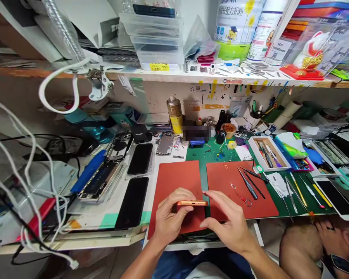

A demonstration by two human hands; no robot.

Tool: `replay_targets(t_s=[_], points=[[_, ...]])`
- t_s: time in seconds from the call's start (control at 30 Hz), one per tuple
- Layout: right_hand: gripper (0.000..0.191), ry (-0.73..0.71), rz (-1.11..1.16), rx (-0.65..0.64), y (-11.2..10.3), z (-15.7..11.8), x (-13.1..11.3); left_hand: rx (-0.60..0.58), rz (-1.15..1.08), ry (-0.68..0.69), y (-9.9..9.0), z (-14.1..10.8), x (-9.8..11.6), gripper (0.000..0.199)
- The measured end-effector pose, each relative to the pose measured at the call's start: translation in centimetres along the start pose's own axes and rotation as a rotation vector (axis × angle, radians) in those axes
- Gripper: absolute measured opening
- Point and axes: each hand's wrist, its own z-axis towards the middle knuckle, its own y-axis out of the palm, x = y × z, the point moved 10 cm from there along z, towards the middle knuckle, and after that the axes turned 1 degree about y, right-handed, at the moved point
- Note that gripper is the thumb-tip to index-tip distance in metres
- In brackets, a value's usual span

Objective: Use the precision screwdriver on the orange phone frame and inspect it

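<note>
This is a very full work desk with a shelf above it, and stuff is piled everywhere. Closest to us, the person's two hands hold an orange phone on its edge, just above the near part of the desk. The left hand wraps its fingers over the left end of the phone and pinches it. The right hand has its thumb and first finger on the right end, and its other fingers are spread out loose. Under the hands lie two red mats, the left red mat and the right red mat, side by side on a green mat. On the right red mat sit a small pin tool with a ring and some black screwdrivers. In the bottom right corner is another person's knee and hand. To the left of the mats lie two dark phones, face up, and an opened phone with its insides showing. White cables hang down on the far left. Farther back stand a gold spray can and a white tray of tools. Up on the shelf are clear boxes, two big tins and a white cat figure.
</note>
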Motion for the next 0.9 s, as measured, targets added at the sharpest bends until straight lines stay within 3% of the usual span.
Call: replay_targets(t_s=[0.1,0.17,0.3,0.4,0.57,0.73,0.9], points=[[0.024,-0.083,0.114,0.107,0.5,0.1,-2.1,-0.037,0.006,-0.006,0.5,-0.6,-0.2,0.007],[0.018,-0.102,0.150,0.121,0.3,0.5,-2.4,-0.046,0.001,-0.015,0.8,-0.9,-0.4,0.008],[0.019,-0.123,0.136,0.129,-0.3,0.8,-2.5,-0.029,-0.007,-0.032,1.0,-1.1,-0.2,0.009],[0.017,-0.123,0.075,0.121,-0.7,1.1,-2.7,-0.034,0.060,-0.126,1.1,-0.7,-0.3,0.009],[0.018,-0.104,0.030,0.033,-0.2,2.3,-3.0,-0.158,0.245,-0.296,0.7,0.1,0.0,0.010],[0.023,-0.074,-0.130,0.028,0.0,3.4,-3.4,-0.211,0.330,-0.303,-0.1,0.8,0.9,0.016],[0.030,-0.100,-0.130,-0.077,0.8,3.9,-3.7,-0.266,0.325,-0.270,-0.1,1.1,1.1,0.019]])
